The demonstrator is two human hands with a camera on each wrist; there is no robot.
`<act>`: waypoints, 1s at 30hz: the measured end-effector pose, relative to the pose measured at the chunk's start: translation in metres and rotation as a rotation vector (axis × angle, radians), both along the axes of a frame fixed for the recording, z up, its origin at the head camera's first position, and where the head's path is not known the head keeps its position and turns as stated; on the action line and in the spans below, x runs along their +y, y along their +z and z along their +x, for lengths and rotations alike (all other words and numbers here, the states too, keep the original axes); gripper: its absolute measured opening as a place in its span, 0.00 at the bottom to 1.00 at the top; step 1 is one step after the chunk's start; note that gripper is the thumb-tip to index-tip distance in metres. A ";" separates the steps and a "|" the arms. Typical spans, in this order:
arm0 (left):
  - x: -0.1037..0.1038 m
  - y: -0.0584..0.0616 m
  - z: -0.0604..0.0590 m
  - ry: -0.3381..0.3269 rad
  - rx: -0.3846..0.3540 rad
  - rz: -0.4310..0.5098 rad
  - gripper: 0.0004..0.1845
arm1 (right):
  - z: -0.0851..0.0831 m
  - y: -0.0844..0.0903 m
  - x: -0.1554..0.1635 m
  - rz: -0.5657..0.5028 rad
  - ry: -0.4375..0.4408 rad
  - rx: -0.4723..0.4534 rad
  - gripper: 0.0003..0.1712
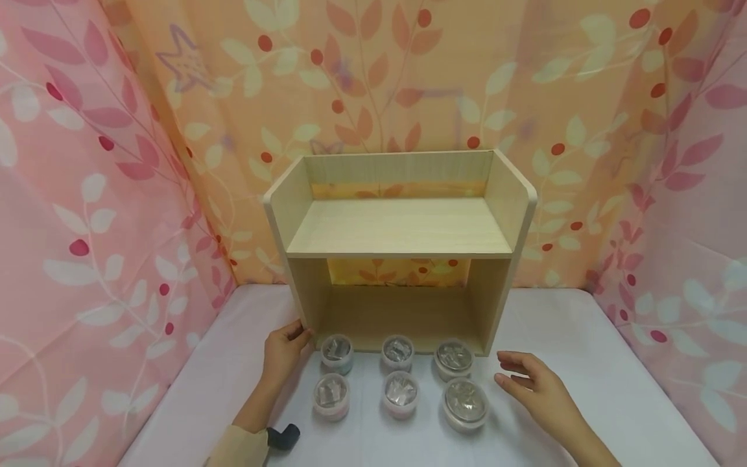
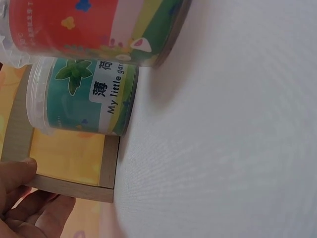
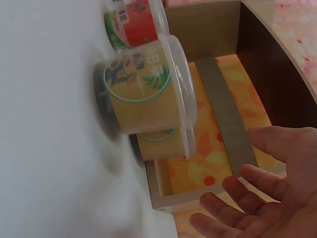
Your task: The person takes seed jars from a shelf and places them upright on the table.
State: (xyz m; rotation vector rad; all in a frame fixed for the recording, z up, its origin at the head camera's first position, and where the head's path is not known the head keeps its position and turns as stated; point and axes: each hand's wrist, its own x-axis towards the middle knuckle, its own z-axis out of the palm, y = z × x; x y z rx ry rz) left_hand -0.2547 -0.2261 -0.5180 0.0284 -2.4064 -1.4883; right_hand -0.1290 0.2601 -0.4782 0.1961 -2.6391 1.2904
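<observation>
My left hand point(image 1: 284, 353) grips the lower front edge of the left side panel of a pale wooden shelf point(image 1: 403, 227). In the left wrist view the thumb lies on one face of the panel point(image 2: 74, 188) and the fingers on the other. My right hand point(image 1: 539, 392) hovers to the right of the shelf, fingers apart and nothing held. Nearest it are two wider tubs with clear lids, one behind the other point(image 1: 465, 403) point(image 1: 454, 359). A teal tub point(image 2: 81, 96) with a mint leaf picture stands close to my left hand, with a red tub point(image 2: 89, 29) nearer the camera.
Several lidded tubs stand in two rows before the shelf, including a middle pair, front tub point(image 1: 401, 394) and back tub point(image 1: 397, 352). The table has a white cover point(image 1: 548, 324). Floral curtains point(image 1: 87, 214) surround it. A black strap end point(image 1: 284, 437) sticks out at my left sleeve.
</observation>
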 end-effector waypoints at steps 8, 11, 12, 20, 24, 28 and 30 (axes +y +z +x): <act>0.000 0.003 0.001 -0.006 -0.021 -0.012 0.17 | -0.003 -0.002 0.016 0.069 -0.047 0.126 0.21; -0.001 0.003 -0.001 -0.015 -0.018 -0.024 0.17 | -0.005 -0.003 0.023 0.089 -0.058 0.156 0.21; -0.001 0.002 -0.002 -0.018 -0.015 -0.034 0.17 | -0.006 -0.002 0.025 0.094 -0.060 0.162 0.21; -0.007 0.010 0.001 -0.065 -0.011 -0.107 0.18 | -0.014 -0.005 0.038 0.150 -0.061 0.201 0.22; -0.014 0.015 0.009 -0.092 -0.025 -0.150 0.19 | -0.016 -0.008 0.045 0.227 -0.081 0.210 0.23; -0.024 0.018 0.019 -0.100 -0.020 -0.222 0.20 | -0.016 -0.010 0.050 0.291 -0.098 0.226 0.25; -0.029 0.019 0.024 -0.116 -0.011 -0.254 0.20 | -0.016 -0.010 0.052 0.310 -0.103 0.244 0.26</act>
